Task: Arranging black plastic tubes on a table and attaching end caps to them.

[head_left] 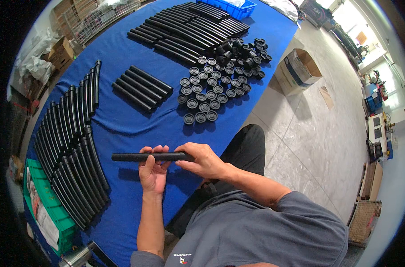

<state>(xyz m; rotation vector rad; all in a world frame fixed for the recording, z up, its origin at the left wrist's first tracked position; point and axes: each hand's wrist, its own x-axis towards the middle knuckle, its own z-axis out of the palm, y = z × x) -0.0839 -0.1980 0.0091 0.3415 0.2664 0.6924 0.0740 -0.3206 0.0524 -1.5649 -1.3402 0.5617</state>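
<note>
A black tube [129,157] lies level across both my hands, above the blue-covered table. My left hand [153,175] grips it near the middle, thumb on the near side and fingers behind. Around its right end closes my right hand [204,161], which hides that end. Beyond my hands, a small row of black tubes [142,89] rests on the cloth. To their right stand many round black caps [200,98], ringed on top, with more heaped loosely behind them. On the left, long rows of black tubes [73,147] carry wider ends at the top.
A large stack of black tubes [184,29] covers the far part of the blue cloth [135,127]. Behind it sits a blue bin [231,8]. A green crate [46,204] is at the lower left, near a metal cylinder [77,257]. An open cardboard box [298,71] stands on the floor.
</note>
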